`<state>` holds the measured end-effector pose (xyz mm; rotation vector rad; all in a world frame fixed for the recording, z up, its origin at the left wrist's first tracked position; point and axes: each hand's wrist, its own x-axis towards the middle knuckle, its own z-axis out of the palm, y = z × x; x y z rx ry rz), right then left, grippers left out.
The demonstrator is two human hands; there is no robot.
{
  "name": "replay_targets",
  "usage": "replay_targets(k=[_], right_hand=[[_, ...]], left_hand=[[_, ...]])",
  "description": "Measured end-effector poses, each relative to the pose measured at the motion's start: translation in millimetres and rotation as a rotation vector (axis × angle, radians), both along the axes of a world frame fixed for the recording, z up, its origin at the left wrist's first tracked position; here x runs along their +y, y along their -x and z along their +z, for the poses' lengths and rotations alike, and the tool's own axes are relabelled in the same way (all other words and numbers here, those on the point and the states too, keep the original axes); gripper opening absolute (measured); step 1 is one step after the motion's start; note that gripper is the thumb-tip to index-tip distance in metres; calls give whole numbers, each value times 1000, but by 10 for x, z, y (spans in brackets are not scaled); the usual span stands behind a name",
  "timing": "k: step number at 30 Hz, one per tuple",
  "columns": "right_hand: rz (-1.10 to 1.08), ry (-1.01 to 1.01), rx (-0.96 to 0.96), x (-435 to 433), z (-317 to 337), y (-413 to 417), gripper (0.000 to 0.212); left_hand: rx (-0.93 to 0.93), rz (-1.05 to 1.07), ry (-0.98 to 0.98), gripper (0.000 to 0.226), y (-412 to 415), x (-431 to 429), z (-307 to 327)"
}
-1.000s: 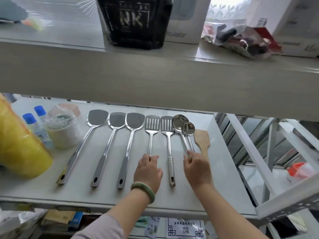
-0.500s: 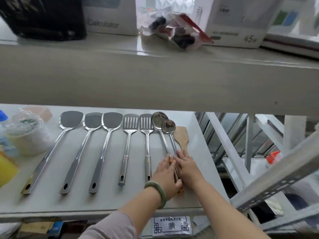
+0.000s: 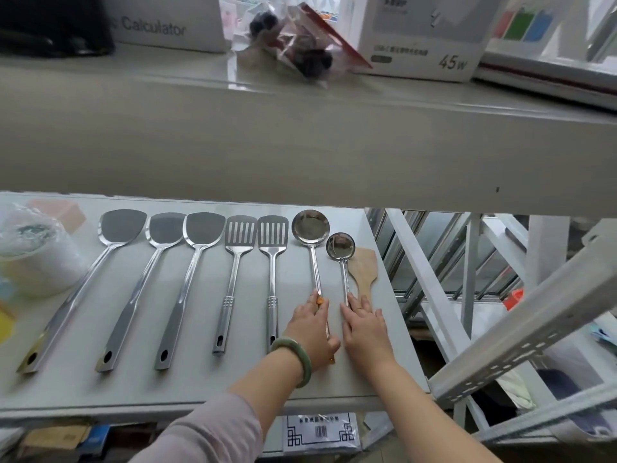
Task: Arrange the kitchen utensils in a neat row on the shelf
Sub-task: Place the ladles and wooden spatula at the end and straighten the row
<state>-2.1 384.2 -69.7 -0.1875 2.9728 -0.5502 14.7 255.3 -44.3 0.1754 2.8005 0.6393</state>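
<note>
On the white shelf (image 3: pixel 200 385) lies a row of steel utensils, handles toward me: three solid turners (image 3: pixel 165 228), two slotted turners (image 3: pixel 241 230), a large ladle (image 3: pixel 310 227), a small ladle (image 3: pixel 340 245) and a wooden spatula (image 3: pixel 364 265) at the right end. My left hand (image 3: pixel 312 329), with a green bangle on its wrist, lies over the large ladle's orange-tipped handle and grips it. My right hand (image 3: pixel 365 329) lies palm down on the small ladle's handle, hiding its lower end and the wooden spatula's handle.
A plastic-wrapped white tub (image 3: pixel 33 255) stands at the shelf's left. The upper shelf board (image 3: pixel 300 145) overhangs the utensil heads and carries boxes (image 3: pixel 417 35). A white perforated metal frame (image 3: pixel 517 332) runs close on the right, past the shelf edge.
My left hand moved from the slotted turner to the large ladle's handle. The two ladles, overlapping before, now lie apart and parallel. The view has shifted right.
</note>
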Motion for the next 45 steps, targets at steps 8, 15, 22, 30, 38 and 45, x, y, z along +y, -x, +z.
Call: replay_targets(k=[8,15,22,30,38,45], right_hand=[[33,-38,63,-24,93,-93,45],[38,123,141,111,123,-167,43],[-131,169,106,293,211,-174,41],[-202,183,102,276,242,-217,38],[-298,104,111,301,252,-145,33],[-168,134,78,-87,251,-218,41]], left_hand=[[50,225,-182,60,-204,5,-51],[44,245,-221,62,-188,-41,-83],[29,228,-225,64,-221,-53,-85],[25,249,-238,63,-214,-59,-111],[18,240,-251,59,-233,-62,-109],[18,254,-252,59,-226,-38,-98]])
